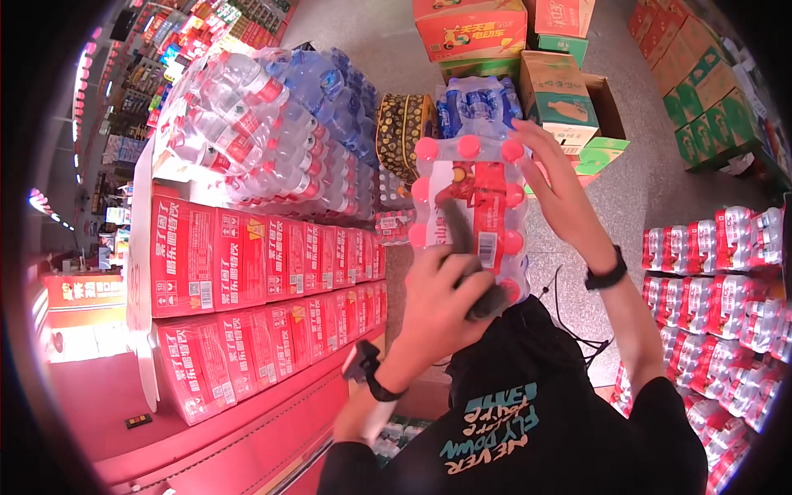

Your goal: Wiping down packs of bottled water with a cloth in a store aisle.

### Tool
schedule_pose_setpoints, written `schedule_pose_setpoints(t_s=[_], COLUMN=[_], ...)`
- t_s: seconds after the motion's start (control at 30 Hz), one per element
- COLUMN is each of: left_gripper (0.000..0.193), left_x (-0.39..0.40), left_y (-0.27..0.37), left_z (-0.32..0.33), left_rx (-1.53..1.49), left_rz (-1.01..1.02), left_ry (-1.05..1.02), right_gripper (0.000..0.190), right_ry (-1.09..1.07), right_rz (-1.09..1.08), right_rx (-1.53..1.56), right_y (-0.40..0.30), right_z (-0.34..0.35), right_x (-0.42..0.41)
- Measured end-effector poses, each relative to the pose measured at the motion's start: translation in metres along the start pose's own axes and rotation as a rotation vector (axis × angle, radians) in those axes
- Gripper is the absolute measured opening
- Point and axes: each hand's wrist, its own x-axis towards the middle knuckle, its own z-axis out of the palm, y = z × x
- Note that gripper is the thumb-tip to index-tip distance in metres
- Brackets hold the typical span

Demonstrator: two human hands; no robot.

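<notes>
A shrink-wrapped pack of bottles with pink-red caps (513,241) stands before me, against the front of my black shirt. My left hand (445,303) is closed around a dark elongated tool (486,297), blurred, held over the pack's red and white label; its kind I cannot tell. My right hand (554,179) is at the pack's far right corner, fingers extended and apart, beside a cap. Whether its fingertips press on the wrap I cannot tell. Each wrist has a black band.
Red cartons (241,260) are stacked on the left, with wrapped large water bottles (309,167) beyond. Ahead are a blue-capped bottle pack (479,105), a patterned round-sided case (402,133) and cardboard boxes (557,93). Bottle packs (718,303) are piled right. A black cable (575,337) lies on the floor.
</notes>
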Motion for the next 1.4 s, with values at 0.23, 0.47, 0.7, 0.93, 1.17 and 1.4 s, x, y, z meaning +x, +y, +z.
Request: schedule_pose_setpoints(t_s=[0.23,0.47,0.7,0.93,1.17,1.4], left_gripper=[0.032,0.023,0.025,0.031,0.024,0.020], left_x=[0.076,0.172,0.163,0.045,0.075,0.186], left_y=[-0.011,-0.089,-0.076,-0.066,-0.054,-0.125], left_z=[0.031,0.051,0.040,-0.026,0.021,0.027], left_rx=[0.075,0.300,0.020,-0.040,-0.317,-0.136], left_rz=[0.221,0.139,0.089,0.320,0.750,0.496], left_ry=[-0.245,0.028,-0.079,-0.403,-0.474,-0.234], right_gripper=[0.035,0.034,0.037,0.039,0.041,0.042], right_ry=[-0.032,-0.072,0.172,0.108,0.177,0.276], right_rz=[0.302,0.389,0.167,0.282,0.387,0.452], right_rx=[0.483,0.636,0.639,0.641,0.696,0.635], right_y=[0.031,0.050,0.080,0.057,0.047,0.056], right_z=[0.031,0.037,0.072,0.057,0.065,0.062], right_x=[0.013,0.010,-0.012,0.008,0.007,-0.005])
